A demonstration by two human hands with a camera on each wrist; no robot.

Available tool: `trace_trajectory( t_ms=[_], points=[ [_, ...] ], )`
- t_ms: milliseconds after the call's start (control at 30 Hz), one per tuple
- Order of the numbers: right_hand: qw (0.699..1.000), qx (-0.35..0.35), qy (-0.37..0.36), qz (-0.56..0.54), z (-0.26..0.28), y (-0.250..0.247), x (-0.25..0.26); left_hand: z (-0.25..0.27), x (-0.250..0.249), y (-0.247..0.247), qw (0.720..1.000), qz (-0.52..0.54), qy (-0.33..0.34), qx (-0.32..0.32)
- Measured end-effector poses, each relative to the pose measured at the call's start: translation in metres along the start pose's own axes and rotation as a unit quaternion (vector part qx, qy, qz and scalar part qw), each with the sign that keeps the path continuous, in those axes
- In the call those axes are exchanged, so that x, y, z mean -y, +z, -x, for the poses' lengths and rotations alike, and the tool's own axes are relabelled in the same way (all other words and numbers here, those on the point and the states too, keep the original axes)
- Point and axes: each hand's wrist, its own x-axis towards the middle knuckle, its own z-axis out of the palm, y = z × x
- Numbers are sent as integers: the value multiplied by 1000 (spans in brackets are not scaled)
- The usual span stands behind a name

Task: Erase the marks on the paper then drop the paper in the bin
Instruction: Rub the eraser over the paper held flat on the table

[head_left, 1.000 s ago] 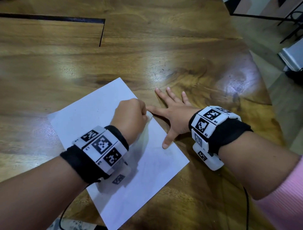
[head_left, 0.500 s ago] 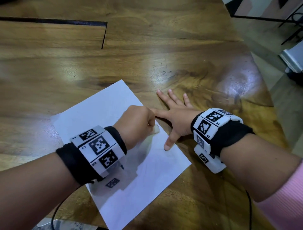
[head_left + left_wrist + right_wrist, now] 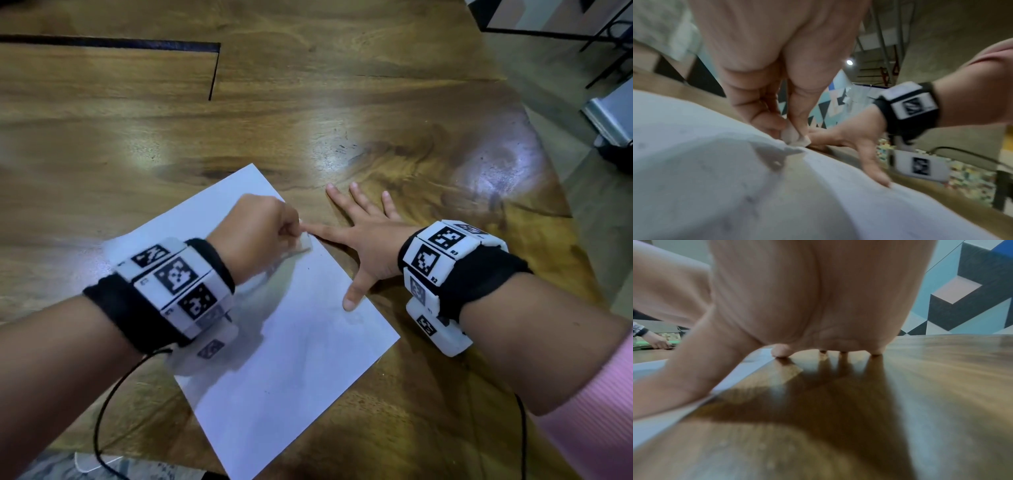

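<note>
Overhead, from the head camera, we see our white paper (image 3: 274, 342) lying flat and askew on the wooden table (image 3: 308, 102), its far corner pointing toward 12 o'clock. Our left hand (image 3: 260, 233) is curled into a fist over the sheet's upper right edge, fingers clamped on a small pale eraser (image 3: 305, 244) that peeks out at 3 o'clock of the knuckles. Our right hand (image 3: 370, 246) lies spread at 3 o'clock of the fist, fingers straight and apart; the forefinger and thumb rest on the paper's edge, and the other three fingers lie on bare wood. Tagged black bands (image 3: 178, 284) wrap both wrists, and a pink sleeve (image 3: 596, 411) shows at 4 o'clock.

From the left wrist, we look along the palm as thumb and fingertips (image 3: 768, 120) pinch the eraser (image 3: 795, 138) against the paper (image 3: 694, 162), with the right hand (image 3: 851, 138) splayed at 3 o'clock. Faint grey marks (image 3: 750, 199) dot the sheet, too blurred to read.

From the right wrist, we see the right hand (image 3: 797, 305) arched, fingertips (image 3: 781, 352) planted apart, the thumb on the paper (image 3: 651, 426) at 9 o'clock. Another person's hand (image 3: 657, 340) shows in the far background.
</note>
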Motion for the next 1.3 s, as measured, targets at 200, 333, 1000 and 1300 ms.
trace_trajectory(
  t_ms=[200,333,1000,1300],
  points=[
    [1000,-1,-2,-6,0,1,0,21,-10,15,990,-22,76,116],
    [1000,-2,0,-3,-1,1,0,4,-6,4,989,-32,78,119],
    [1000,-1,3,-3,-1,2,-1,28,-9,15,951,-60,206,221],
    [999,-41,-10,-21,24,9,14,32,0,16,985,-39,122,119]
  ],
)
